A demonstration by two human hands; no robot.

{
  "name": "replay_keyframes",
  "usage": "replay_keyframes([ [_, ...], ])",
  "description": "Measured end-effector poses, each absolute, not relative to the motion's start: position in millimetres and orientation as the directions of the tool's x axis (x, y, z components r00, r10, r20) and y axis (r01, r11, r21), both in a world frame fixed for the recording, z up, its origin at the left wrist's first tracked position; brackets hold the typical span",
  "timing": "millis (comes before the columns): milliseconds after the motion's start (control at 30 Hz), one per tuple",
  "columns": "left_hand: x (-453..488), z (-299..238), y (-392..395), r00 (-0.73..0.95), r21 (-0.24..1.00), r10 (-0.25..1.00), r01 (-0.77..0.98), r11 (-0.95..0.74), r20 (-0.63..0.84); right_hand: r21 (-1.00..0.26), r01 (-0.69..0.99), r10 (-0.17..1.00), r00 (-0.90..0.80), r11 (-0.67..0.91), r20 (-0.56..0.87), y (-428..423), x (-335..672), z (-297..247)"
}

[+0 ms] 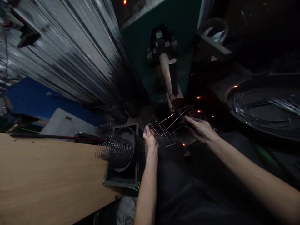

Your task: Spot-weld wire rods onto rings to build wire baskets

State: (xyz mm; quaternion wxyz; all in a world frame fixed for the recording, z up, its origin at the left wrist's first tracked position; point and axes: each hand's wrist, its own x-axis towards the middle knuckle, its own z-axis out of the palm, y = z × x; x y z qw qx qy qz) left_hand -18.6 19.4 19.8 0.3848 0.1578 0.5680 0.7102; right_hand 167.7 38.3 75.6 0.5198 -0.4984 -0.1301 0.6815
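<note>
Between my hands, a wire frame (167, 128) of thin crossed metal rods sits just below the head of a machine (173, 78). My left hand (150, 136) is closed on its left edge, thumb and fingers pinched. On the far side my right hand (201, 128) pinches the right end of the frame, near a bent wire loop. The machine's thick metal arm comes down close above the frame; in the dim light I cannot tell whether they touch. Small orange glowing spots (198, 111) show beside my right hand.
Left of my left hand, a stack of wire rings (113, 148) rests in a round container inside a metal box frame (122, 186). A wooden board (51, 175) lies at lower left. Wire lies coiled in a large round tray (248, 112) at right. A green machine body (138, 37) stands behind.
</note>
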Motion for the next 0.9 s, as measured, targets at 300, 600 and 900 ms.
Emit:
replay_keyframes([
  [300,-26.8,22.4,32.1,-0.650,0.904,0.717,-0.423,-0.069,-0.250,-0.679,-0.586,0.813,0.058,-0.443,-0.580,32.8,178.0,80.2],
  [600,-24.8,28.7,16.2,-0.646,0.946,0.742,-0.322,-0.049,-0.182,-0.993,0.095,0.963,-0.254,-0.065,-0.087,-28.1,164.9,95.3],
  [900,-7.7,-18.1,-76.1,-0.358,0.938,0.905,0.330,-0.106,0.228,-0.745,0.659,0.942,-0.305,0.103,-0.140,7.5,137.5,98.7],
])
